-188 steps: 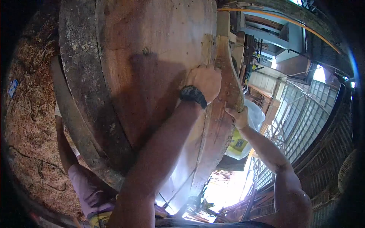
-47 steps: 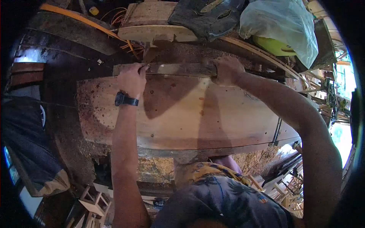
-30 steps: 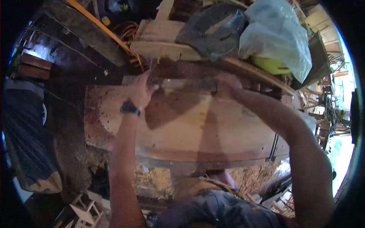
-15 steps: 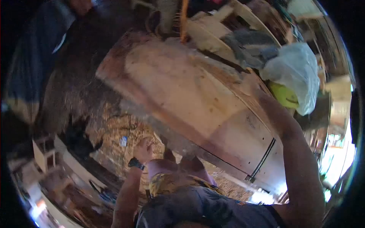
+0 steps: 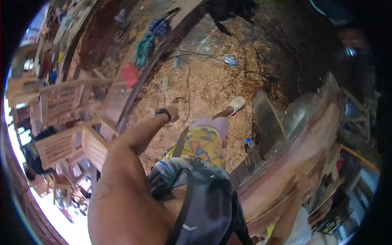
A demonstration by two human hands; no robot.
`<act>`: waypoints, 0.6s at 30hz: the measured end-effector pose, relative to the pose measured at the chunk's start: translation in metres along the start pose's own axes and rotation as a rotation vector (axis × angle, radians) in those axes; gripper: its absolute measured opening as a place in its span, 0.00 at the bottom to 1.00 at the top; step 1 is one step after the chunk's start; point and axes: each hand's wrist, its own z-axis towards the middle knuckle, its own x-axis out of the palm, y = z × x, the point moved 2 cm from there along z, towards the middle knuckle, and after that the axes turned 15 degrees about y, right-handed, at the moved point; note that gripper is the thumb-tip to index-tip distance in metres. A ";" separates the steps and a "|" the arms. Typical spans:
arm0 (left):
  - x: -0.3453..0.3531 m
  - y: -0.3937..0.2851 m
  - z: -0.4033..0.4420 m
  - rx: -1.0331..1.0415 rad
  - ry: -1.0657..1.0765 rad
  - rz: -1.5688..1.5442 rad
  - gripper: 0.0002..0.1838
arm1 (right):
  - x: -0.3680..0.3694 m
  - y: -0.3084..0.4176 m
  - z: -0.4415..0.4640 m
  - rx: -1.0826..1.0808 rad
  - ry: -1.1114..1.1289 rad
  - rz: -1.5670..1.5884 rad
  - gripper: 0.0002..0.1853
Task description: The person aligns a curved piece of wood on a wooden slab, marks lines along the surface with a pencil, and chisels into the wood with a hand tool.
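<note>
My left hand (image 5: 174, 114), wearing a dark wristwatch (image 5: 163, 113), hangs over the shaving-covered floor. Its fingers look curled in, and nothing shows in them. On the right, my right hand (image 5: 304, 182) is at the far side of the wooden workbench (image 5: 304, 150), near loose wood pieces (image 5: 326, 191). Blur hides its fingers, so I cannot tell whether it grips anything. A clear plastic bag (image 5: 300, 228) is beside my right forearm.
Wood shavings (image 5: 208, 81) cover the floor, crossed by a dark cable (image 5: 188, 87). A long beam (image 5: 143, 77) lies across it. Wooden chairs (image 5: 73, 141) stand at left. A black dog (image 5: 228, 14) is at the top. A board (image 5: 267, 114) leans against the bench.
The view has swung left, away from the bench top, so the bench is now at the right. More floor and the chairs have come into sight. My right hand stays by the bench.
</note>
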 end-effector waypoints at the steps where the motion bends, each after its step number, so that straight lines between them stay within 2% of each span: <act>1: 0.019 0.006 -0.020 -0.015 0.072 -0.106 0.25 | 0.036 0.007 0.005 -0.151 -0.017 -0.053 0.43; 2: 0.036 0.009 -0.041 -0.026 0.143 -0.206 0.23 | 0.052 0.019 0.008 -0.295 -0.035 -0.104 0.42; 5: 0.111 0.032 -0.038 0.123 0.037 -0.126 0.23 | 0.012 0.162 -0.011 -0.273 0.136 -0.013 0.40; 7: 0.137 0.050 -0.043 0.061 0.010 -0.255 0.25 | 0.010 0.216 -0.013 -0.399 0.175 0.115 0.39; 10: 0.144 0.071 -0.055 -0.029 0.024 -0.265 0.23 | 0.030 0.259 -0.013 -0.449 0.421 0.136 0.38; 12: 0.137 0.088 -0.059 -0.059 0.015 -0.364 0.17 | 0.031 0.287 -0.021 -0.464 0.535 0.096 0.35; 15: 0.111 0.118 -0.075 -0.061 -0.111 -0.310 0.18 | 0.038 0.319 -0.035 -0.393 0.712 0.088 0.32; 16: 0.109 0.129 -0.073 -0.049 -0.139 -0.288 0.18 | 0.044 0.321 -0.041 -0.348 0.770 0.090 0.30; 18: 0.111 0.155 -0.055 -0.055 -0.251 -0.417 0.17 | 0.101 0.283 -0.018 -0.533 0.861 -0.017 0.29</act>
